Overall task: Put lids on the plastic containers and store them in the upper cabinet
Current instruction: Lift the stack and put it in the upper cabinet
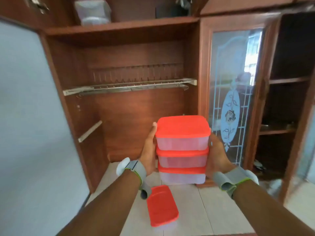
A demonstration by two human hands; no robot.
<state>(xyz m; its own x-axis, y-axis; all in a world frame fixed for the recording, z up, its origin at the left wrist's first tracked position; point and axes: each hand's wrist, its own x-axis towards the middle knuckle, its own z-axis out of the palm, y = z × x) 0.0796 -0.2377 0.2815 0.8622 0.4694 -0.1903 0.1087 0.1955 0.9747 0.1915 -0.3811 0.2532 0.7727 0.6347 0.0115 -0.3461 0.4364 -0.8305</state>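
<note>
— What are you holding in front of the open upper cabinet point(136, 106)?

— You hold a stack of three clear plastic containers point(182, 150), each capped with a red lid, between both hands. Your left hand point(149, 152) presses flat against the stack's left side, thumb tip up by the top lid point(182, 126). Your right hand point(217, 155) grips the right side, fingers wrapped behind and out of sight.

— Where does the stack sit?

— It is level with the cabinet's lower compartment, below the metal dish rack point(129, 86), and just above the white tiled surface point(221, 210). Whether its base touches the surface is unclear from this angle.

— Anything else on the surface?

— A fourth container with a red lid point(162, 206) lies below the stack, near your left wrist, its clear body only faintly visible at the bottom edge.

— And the surroundings?

— The left cabinet door point(30, 116) swings wide open. To the right stands a glass door with an etched rose pattern point(231, 99). Grey bands point(136, 169) wrap both your wrists.
</note>
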